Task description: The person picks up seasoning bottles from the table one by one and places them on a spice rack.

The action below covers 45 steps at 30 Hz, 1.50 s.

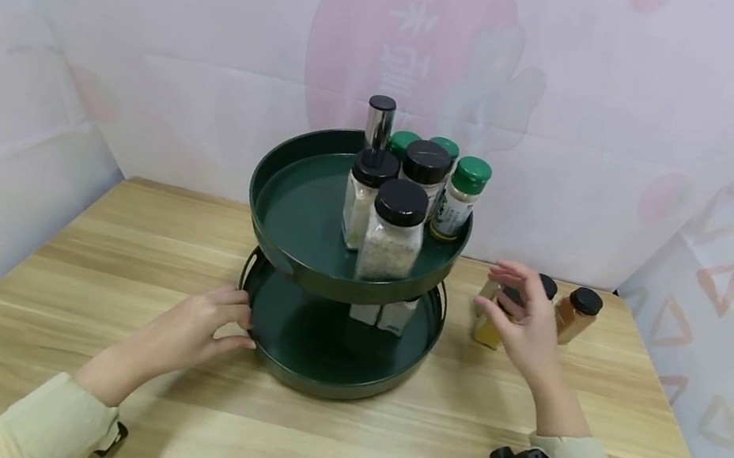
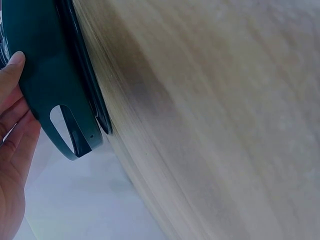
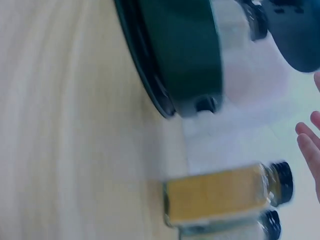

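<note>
A dark green two-tier turntable (image 1: 300, 194) stands on the table, with seasoning jars on both levels. My left hand (image 1: 215, 321) is at the left side of its lower tray (image 1: 291, 341); in the left wrist view, the thumb (image 2: 15, 62) lies over the tray's rim, with the other fingers along the edge by the handle slot. Over the jars on the right, my right hand (image 1: 525, 322) hovers with thumb and fingers spread and nothing between them. Below it stands a black-capped jar of yellow powder (image 1: 487, 332), seen in the right wrist view as an ochre jar (image 3: 220, 195).
An orange-brown spice jar (image 1: 572, 318) stands right of my right hand, with other black-capped jars partly hidden behind the hand. The upper tray holds black-capped jars (image 1: 389, 245), a green-capped shaker (image 1: 457, 203) and a tall silver grinder (image 1: 380, 123). Small jars (image 1: 396, 316) sit below.
</note>
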{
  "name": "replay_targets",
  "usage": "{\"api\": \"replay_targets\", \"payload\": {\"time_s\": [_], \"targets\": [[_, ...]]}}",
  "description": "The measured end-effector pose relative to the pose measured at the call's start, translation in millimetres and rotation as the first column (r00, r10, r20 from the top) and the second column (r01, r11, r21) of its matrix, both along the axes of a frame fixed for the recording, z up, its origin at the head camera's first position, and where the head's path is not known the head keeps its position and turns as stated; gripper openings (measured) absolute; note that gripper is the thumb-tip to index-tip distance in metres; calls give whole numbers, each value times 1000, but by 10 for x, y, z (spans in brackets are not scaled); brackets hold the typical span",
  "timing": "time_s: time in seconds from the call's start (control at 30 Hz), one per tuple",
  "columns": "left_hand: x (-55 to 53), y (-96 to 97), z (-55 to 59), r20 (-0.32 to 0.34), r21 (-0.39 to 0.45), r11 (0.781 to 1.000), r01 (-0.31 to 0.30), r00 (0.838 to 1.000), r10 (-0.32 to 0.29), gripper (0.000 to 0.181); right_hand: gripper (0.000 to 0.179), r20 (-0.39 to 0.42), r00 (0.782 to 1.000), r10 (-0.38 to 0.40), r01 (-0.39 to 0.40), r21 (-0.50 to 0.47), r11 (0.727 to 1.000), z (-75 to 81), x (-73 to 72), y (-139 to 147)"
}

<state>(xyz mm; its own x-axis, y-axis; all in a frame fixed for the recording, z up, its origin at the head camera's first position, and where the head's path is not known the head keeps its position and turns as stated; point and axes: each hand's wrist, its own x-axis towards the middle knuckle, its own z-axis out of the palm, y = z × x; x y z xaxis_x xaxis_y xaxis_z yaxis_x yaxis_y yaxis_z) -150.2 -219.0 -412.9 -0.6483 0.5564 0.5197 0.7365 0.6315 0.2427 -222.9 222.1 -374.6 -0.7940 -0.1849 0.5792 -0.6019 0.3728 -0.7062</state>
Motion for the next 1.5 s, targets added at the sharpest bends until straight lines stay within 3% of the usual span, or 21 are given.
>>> {"api": "replay_targets", "payload": {"time_s": [0.17, 0.37, 0.73, 1.23, 1.5], "targets": [[-10, -2, 11, -1, 2, 1000, -1, 1000, 1, 25, 55, -6, 997, -82, 82, 22, 996, 111, 28, 191], [-6, 0, -5, -8, -3, 1000, 5, 1000, -5, 25, 56, 12, 988, -157, 155, 98, 983, 48, 56, 365], [42, -1, -28, -9, 4, 1000, -1, 1000, 1, 26, 59, 89, 982, -166, 151, 154, 976, -244, 53, 460], [23, 2, -19, -4, 6, 1000, -7, 1000, 8, 26, 62, 172, 978, -116, 82, 192, 978, -382, -17, 491], [2, -2, -13, 4, 5, 1000, -16, 1000, 16, 26, 60, 158, 976, -148, 108, 240, 965, -388, -73, 494]]}}
